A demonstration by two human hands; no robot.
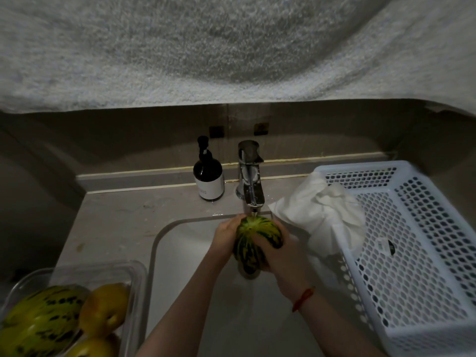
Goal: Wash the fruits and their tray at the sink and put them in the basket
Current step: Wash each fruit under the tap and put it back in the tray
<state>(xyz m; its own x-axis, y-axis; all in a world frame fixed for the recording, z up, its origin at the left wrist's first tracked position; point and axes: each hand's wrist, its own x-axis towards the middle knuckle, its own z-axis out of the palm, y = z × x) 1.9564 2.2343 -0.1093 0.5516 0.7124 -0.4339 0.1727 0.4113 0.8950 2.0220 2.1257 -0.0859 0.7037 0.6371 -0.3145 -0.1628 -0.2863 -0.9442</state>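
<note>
both hands, the left hand and right hand, curl their fingers round a striped green melon, holding it under the faucet so water runs over its top.

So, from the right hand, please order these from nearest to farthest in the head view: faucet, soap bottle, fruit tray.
Measured from the right hand, which holds the melon:
1. Faucet, just behind the hand, over the melon.
2. Soap bottle, behind and to the left, on the counter.
3. Fruit tray, far left, near the bottom corner.
</note>
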